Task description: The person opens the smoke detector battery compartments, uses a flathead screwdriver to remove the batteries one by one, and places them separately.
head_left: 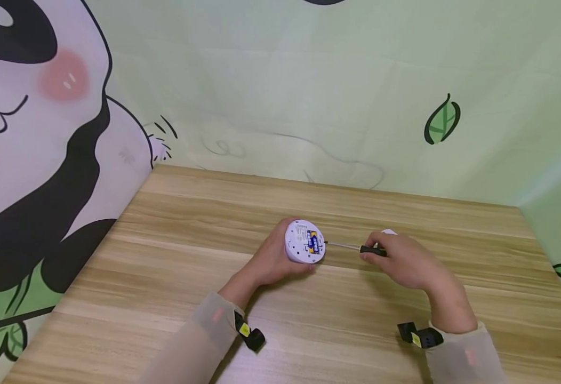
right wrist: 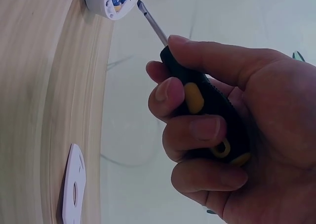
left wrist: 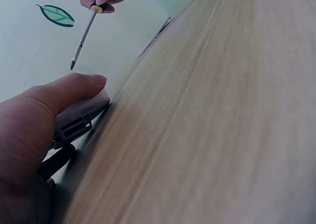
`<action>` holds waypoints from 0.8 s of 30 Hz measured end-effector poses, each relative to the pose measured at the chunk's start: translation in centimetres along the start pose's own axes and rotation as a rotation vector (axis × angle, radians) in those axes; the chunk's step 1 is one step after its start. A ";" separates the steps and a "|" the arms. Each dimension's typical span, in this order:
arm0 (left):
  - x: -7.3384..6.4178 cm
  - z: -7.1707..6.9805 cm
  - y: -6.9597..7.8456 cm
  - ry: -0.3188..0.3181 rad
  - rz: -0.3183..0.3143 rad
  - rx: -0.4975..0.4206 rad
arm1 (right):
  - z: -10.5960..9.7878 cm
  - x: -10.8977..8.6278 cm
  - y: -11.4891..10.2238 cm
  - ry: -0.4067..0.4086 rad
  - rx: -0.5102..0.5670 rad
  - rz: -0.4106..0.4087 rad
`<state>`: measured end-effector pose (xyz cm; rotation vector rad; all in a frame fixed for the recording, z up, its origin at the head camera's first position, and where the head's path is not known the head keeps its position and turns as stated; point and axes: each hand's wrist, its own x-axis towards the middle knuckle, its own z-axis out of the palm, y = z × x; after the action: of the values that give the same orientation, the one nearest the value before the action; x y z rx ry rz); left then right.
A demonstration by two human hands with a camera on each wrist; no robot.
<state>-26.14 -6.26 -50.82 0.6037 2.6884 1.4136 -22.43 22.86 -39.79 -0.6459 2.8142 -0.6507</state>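
My left hand (head_left: 277, 255) grips a round white battery-powered device (head_left: 296, 246), its flat back turned up and tilted toward me. Blue-and-yellow batteries (head_left: 313, 242) sit in an uncovered compartment there. In the left wrist view the thumb (left wrist: 74, 88) lies along the device's edge. My right hand (head_left: 407, 258) holds a screwdriver (right wrist: 212, 105) with a black and yellow handle, fingers wrapped round it and thumb along its neck. The metal shaft (head_left: 345, 245) points left, its tip close beside the device's right edge in the head view.
A flat white plate with a hole (right wrist: 74, 189) lies on the wooden table (head_left: 165, 277), partly hidden behind my right hand in the head view. A wall covering with panda and leaf drawings (head_left: 309, 96) rises at the table's back edge. Small cameras (head_left: 254, 337) are strapped to both wrists.
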 end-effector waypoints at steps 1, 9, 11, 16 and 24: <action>0.0 0.0 0.0 0.000 0.001 -0.001 | 0.1 0.0 0.0 0.000 -0.006 0.000; 0.0 0.0 0.0 0.003 0.016 0.005 | 0.4 0.3 -0.2 -0.010 -0.034 -0.005; 0.0 0.0 0.0 0.002 0.015 0.008 | 0.5 0.3 -0.3 -0.010 -0.033 -0.007; 0.0 0.0 0.1 -0.001 0.012 0.015 | 0.8 0.5 -0.5 -0.008 -0.033 -0.026; -0.1 0.0 0.2 -0.006 0.011 0.000 | 1.2 0.8 -0.5 0.008 -0.057 -0.052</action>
<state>-26.05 -6.22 -50.67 0.6231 2.6843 1.4124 -22.58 21.62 -40.66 -0.7300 2.8415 -0.5849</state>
